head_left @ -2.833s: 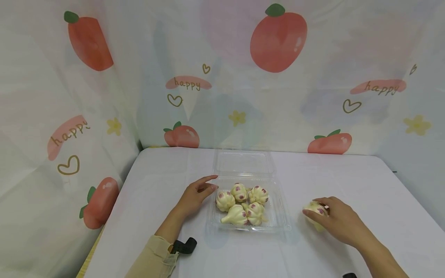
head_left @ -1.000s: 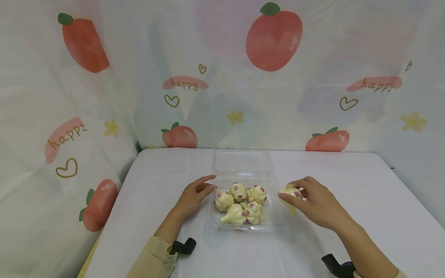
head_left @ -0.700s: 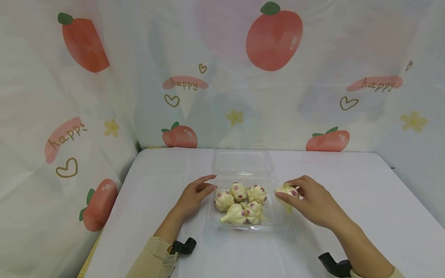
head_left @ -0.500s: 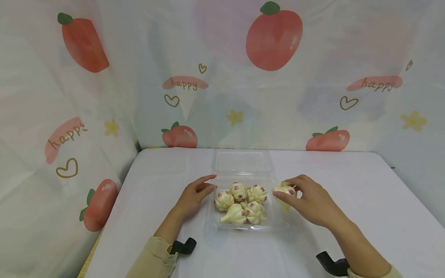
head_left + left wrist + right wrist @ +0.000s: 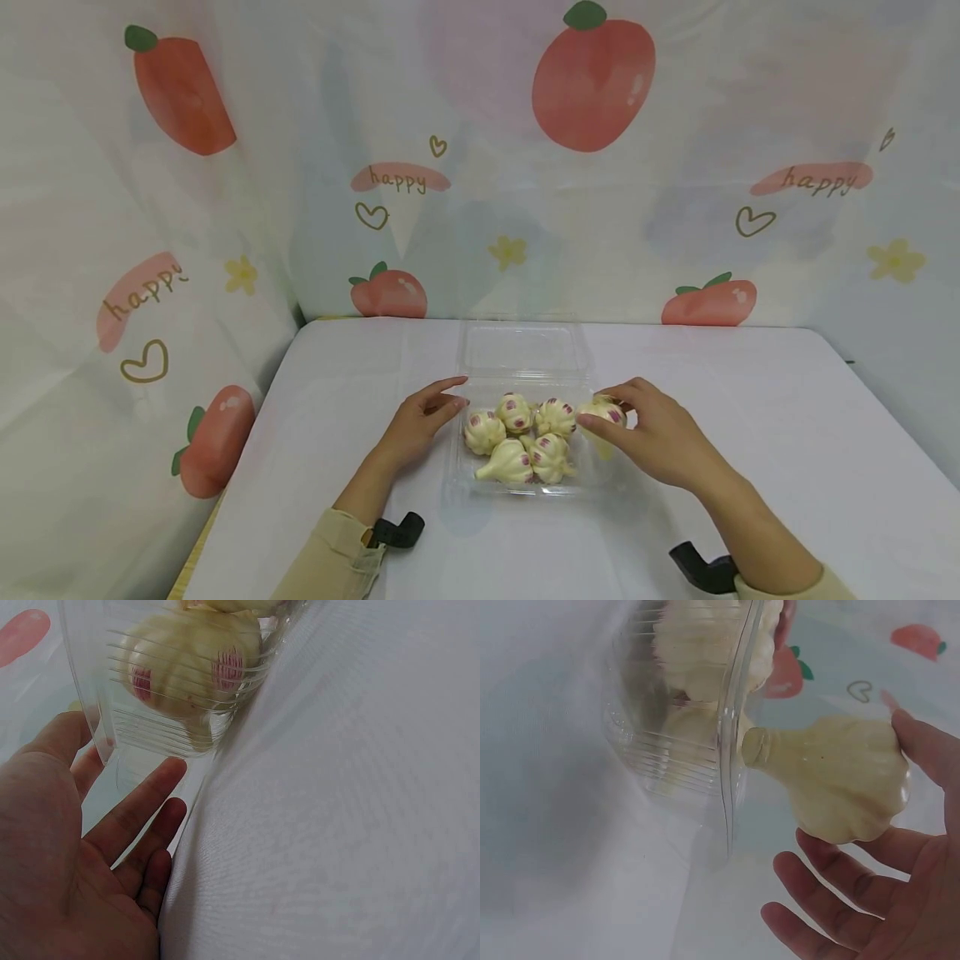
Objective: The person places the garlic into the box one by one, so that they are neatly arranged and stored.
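My right hand [image 5: 667, 437] pinches a pale garlic bulb [image 5: 604, 408] with purple marks between thumb and fingers. It is over the right rim of a clear plastic clamshell box [image 5: 540, 491]. In the right wrist view, the neck of the held garlic bulb [image 5: 847, 776] points at the box's rim, above the wall. Several more garlic bulbs [image 5: 507, 463] lie in the left and middle of the box. My left hand [image 5: 415, 427] rests at the box's left side with relaxed fingers. Its thumb and fingertips are right at the box's rim [image 5: 88, 697] in the left wrist view.
The box's clear lid [image 5: 525, 350] is folded back flat behind it, toward the wall. A white cloth covers the table [image 5: 345, 358]. A printed curtain [image 5: 480, 167] rises along the back and left edges.
My right hand has carried the garlic bulb leftward from the table on the right to the box's right rim. My left hand has stayed at the box's left side.
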A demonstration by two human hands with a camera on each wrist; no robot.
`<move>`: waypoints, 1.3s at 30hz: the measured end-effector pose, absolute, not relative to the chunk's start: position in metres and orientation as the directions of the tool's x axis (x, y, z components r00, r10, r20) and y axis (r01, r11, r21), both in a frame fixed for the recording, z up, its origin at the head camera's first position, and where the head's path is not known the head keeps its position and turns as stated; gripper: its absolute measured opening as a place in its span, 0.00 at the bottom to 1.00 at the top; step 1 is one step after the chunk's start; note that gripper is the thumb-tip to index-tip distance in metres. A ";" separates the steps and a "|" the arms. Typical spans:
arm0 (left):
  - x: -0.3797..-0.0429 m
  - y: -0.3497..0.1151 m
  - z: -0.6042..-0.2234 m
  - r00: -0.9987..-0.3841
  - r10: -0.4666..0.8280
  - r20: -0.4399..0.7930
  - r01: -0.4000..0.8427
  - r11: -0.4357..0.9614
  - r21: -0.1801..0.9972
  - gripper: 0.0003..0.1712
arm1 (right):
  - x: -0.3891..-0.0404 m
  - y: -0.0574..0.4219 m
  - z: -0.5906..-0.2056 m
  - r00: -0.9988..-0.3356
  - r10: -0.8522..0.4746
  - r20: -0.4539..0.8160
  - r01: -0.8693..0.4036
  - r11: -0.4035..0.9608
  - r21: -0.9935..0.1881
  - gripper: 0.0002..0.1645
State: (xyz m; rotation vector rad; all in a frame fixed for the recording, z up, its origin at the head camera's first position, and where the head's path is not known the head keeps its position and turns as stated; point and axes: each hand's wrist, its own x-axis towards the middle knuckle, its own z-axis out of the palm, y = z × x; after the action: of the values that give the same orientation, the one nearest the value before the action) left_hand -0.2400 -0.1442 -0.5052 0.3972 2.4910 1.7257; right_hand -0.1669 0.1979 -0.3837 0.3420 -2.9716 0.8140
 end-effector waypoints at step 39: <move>-0.242 -0.144 -0.506 -0.966 0.248 0.072 0.157 0.341 0.927 0.28 | -0.170 0.191 -0.419 -0.971 -0.226 0.079 -0.235 0.844 -0.482 0.36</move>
State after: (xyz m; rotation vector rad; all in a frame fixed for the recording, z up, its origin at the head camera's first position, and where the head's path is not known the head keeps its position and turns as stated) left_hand -0.2419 -0.1439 -0.5064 0.3791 2.5048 1.7166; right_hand -0.1701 0.1908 -0.4186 0.3748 -2.9982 0.7867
